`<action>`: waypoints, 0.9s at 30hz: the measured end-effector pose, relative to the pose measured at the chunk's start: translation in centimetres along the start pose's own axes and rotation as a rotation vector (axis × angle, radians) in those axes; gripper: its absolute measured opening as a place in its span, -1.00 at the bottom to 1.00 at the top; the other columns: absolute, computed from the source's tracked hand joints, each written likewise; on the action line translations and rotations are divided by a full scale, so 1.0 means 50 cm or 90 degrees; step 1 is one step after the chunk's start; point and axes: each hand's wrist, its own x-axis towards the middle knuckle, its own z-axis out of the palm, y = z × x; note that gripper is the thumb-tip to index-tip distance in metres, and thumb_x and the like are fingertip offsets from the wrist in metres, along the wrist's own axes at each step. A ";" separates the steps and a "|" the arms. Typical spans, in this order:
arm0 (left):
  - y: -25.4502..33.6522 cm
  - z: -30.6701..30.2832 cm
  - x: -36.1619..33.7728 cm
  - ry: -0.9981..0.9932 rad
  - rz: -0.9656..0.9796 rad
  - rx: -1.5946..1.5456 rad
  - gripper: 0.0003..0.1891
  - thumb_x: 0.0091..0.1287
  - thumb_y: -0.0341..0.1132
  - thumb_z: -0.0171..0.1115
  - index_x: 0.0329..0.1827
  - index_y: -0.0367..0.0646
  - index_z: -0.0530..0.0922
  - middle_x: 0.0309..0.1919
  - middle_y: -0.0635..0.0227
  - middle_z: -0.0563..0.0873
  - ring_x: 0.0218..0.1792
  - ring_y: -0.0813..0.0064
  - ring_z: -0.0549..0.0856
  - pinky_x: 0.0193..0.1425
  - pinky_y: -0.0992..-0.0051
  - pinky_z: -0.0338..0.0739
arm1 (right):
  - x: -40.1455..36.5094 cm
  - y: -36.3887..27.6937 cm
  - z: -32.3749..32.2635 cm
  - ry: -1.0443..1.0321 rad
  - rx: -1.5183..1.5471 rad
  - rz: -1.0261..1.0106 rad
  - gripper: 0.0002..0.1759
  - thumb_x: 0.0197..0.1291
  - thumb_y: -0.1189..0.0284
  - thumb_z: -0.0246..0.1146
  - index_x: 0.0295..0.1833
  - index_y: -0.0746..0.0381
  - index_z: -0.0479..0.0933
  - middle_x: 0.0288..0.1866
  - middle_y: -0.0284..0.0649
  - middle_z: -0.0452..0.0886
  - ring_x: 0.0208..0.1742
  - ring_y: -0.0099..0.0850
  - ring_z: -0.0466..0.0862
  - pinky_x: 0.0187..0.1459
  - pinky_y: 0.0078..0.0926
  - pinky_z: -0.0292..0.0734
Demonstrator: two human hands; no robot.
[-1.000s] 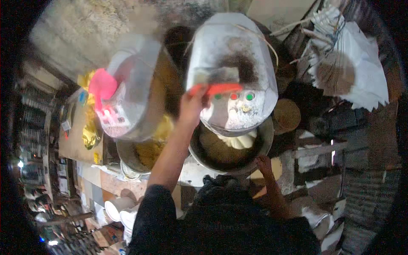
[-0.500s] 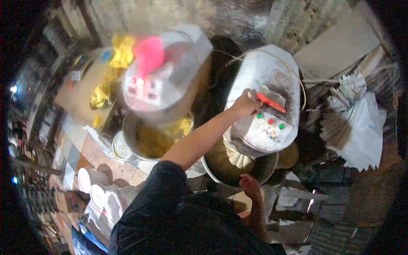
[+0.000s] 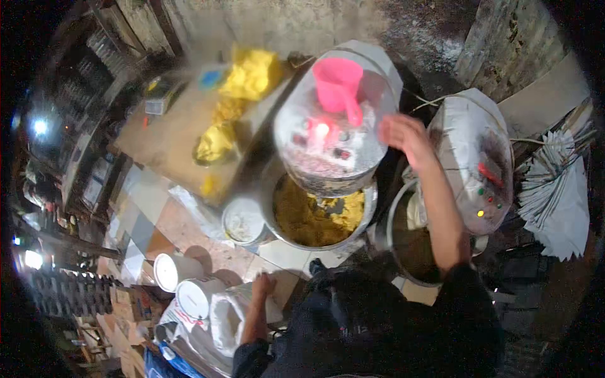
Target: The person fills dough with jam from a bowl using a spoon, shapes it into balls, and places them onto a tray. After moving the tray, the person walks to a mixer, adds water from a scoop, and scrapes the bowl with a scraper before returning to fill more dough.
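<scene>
My right hand [image 3: 406,140] is raised beside the left white-topped machine [image 3: 315,148], its fingers stretched out and slightly blurred, holding nothing. Closest to it is a pink dipper [image 3: 338,85], which lies on that machine's top, handle toward me. Below the machine sits a metal bowl [image 3: 268,217] of crumbly yellow-brown mixture [image 3: 302,220]. Low on the left, my left hand [image 3: 263,285] hangs with curled fingers near a white sack [image 3: 227,321]; nothing shows in it. A red-handled scraper [image 3: 490,174] rests on the right machine [image 3: 469,135], above its coloured buttons.
Under the right machine stands another metal bowl [image 3: 395,236], partly hidden by my arm. Yellow bags [image 3: 251,74] lie on a brown board [image 3: 170,138] at left. White buckets [image 3: 176,272] stand on the tiled floor. A stack of pleated white sheets [image 3: 558,195] is at far right.
My view has swung left. My left hand has let go of the scraper, now lying on the right machine, and dropped low left. My right hand has risen from the right bowl toward the left machine.
</scene>
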 end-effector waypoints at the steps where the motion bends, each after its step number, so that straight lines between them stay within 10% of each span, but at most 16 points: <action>1: -0.216 0.208 0.094 -0.122 0.049 0.178 -0.37 0.19 0.18 0.20 0.13 -0.14 0.46 -0.08 0.05 0.66 -0.12 0.01 0.63 -0.13 0.16 0.54 | 0.065 -0.008 0.044 0.034 -0.013 0.012 -0.59 0.23 0.26 0.28 0.07 0.31 0.50 -0.22 -0.19 0.67 -0.25 -0.38 0.69 -0.13 -0.38 0.63; 2: -0.232 0.312 0.057 -0.201 0.024 -0.003 -0.38 0.24 0.11 0.16 0.13 -0.27 0.51 0.02 -0.01 0.62 0.06 0.01 0.59 0.10 0.16 0.48 | 0.132 -0.005 0.071 0.009 0.018 0.083 -0.63 0.27 0.26 0.22 0.05 0.31 0.52 -0.22 -0.15 0.68 -0.27 -0.35 0.70 -0.17 -0.36 0.64; 10: -0.220 0.475 -0.151 -0.089 -0.050 -0.190 -0.59 0.27 -0.02 0.17 0.09 -0.03 0.57 0.03 0.27 0.66 0.02 0.27 0.65 0.01 0.29 0.54 | 0.249 -0.028 0.149 0.095 -0.162 0.103 -0.59 0.41 0.23 -0.03 -0.05 0.40 0.50 -0.47 -0.07 0.58 -0.61 -0.28 0.58 -0.72 -0.28 0.45; 16: -0.201 0.485 -0.100 0.114 0.543 0.095 -0.58 0.24 -0.08 0.19 0.12 -0.02 0.55 0.06 0.34 0.65 0.02 0.30 0.65 0.03 0.30 0.55 | 0.135 -0.069 0.077 0.055 -0.347 0.052 -0.50 0.44 0.12 -0.04 -0.19 0.37 0.53 -0.53 -0.11 0.56 -0.70 -0.37 0.51 -0.74 -0.38 0.41; 18: -0.174 0.471 -0.071 -0.156 0.349 0.332 -0.56 0.19 -0.13 0.19 0.13 -0.07 0.53 0.08 0.30 0.63 0.02 0.25 0.65 0.06 0.28 0.56 | 0.062 -0.093 0.041 -0.014 -0.346 0.121 -0.47 0.43 0.06 -0.04 -0.22 0.34 0.54 -0.56 -0.17 0.54 -0.71 -0.44 0.49 -0.74 -0.43 0.38; 21: -0.187 0.448 -0.039 0.179 0.464 0.216 -0.57 0.22 -0.18 0.17 0.16 -0.08 0.51 0.10 0.24 0.62 0.01 0.26 0.65 0.03 0.32 0.57 | -0.049 -0.095 -0.026 -0.045 -0.394 0.110 -0.41 0.46 0.01 -0.11 -0.17 0.33 0.57 -0.59 -0.26 0.51 -0.70 -0.52 0.49 -0.69 -0.51 0.43; 27: -0.119 0.389 0.022 0.085 0.214 -0.077 -0.58 0.26 -0.20 0.14 0.17 -0.11 0.52 0.06 0.18 0.65 -0.01 0.24 0.66 0.00 0.30 0.58 | -0.287 -0.032 -0.142 -0.089 -0.488 0.178 -0.42 0.49 0.02 -0.19 0.01 0.26 0.56 -0.56 -0.28 0.56 -0.68 -0.56 0.50 -0.63 -0.54 0.47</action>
